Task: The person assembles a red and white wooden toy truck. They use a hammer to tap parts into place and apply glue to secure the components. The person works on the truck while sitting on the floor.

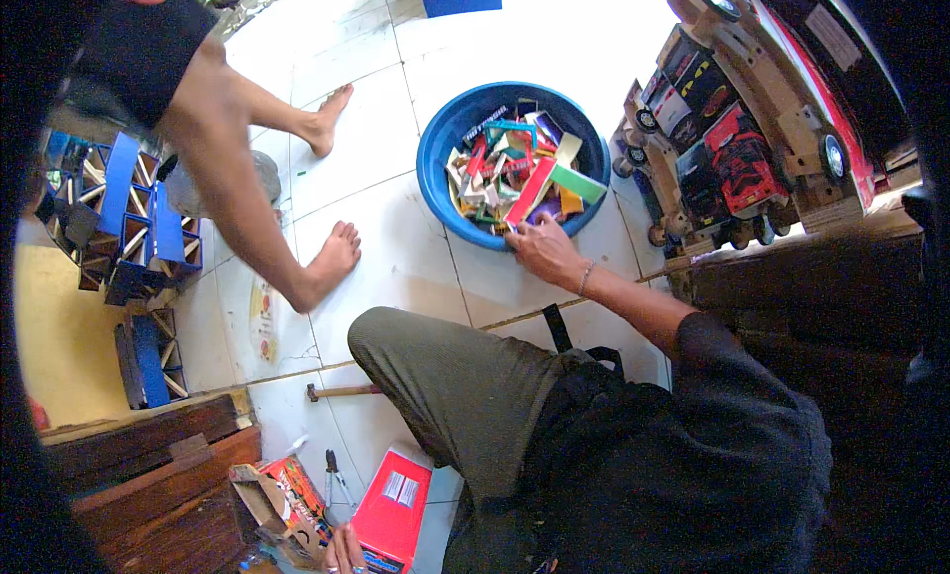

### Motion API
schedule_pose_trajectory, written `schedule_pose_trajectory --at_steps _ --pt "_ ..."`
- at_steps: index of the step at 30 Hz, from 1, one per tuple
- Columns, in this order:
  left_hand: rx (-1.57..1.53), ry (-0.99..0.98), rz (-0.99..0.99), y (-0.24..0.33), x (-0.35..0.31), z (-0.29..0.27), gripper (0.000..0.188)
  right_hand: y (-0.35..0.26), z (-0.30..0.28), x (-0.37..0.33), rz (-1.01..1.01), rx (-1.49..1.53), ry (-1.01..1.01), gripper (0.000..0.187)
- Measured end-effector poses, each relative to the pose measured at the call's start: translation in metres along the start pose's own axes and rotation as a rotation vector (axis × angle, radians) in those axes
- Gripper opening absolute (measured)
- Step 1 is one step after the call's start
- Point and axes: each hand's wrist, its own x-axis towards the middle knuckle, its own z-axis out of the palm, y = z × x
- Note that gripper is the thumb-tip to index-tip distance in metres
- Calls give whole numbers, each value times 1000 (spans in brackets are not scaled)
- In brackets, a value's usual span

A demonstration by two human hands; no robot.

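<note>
The right hand reaches to the near rim of the blue plastic basin, which stands on the white tiled floor and is heaped with coloured card strips; its fingers curl over a strip at the rim, though a firm grip cannot be told. The left hand sits at the lower edge, touching a red box, fingers loosely bent. The step looks like picking a piece from the heap; the next move likely calls for pinching one strip free without dragging its neighbours. Toy trucks stand beside the basin, and another person's bare foot rests nearby.
</note>
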Motion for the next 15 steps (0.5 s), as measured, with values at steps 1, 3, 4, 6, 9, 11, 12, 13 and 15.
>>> schedule_pose_trajectory --at_steps 1,3,4,6,9,11,12,13,15 --pt "74 -13 28 0 1 -2 104 -8 -6 -7 -33 49 -127 17" --pt "219 -42 84 -1 5 -7 99 -16 -16 -16 -20 194 -319 26" --pt "140 -29 90 1 5 -8 88 -15 -19 -18 -24 317 -356 29" --pt "315 -65 84 5 7 -5 85 -6 -19 -13 28 553 -367 37" --pt "317 -68 57 10 6 3 82 24 -7 4 203 221 -28 25" --pt "359 -72 70 12 7 6 83 48 2 13 166 66 -138 22" --pt "343 -73 66 13 7 8 85 55 6 16 179 28 -206 19" --pt "369 -68 73 15 7 9 86 60 10 19 146 20 -155 18" --pt "426 -59 87 18 7 8 88 62 16 25 129 -34 -139 16"
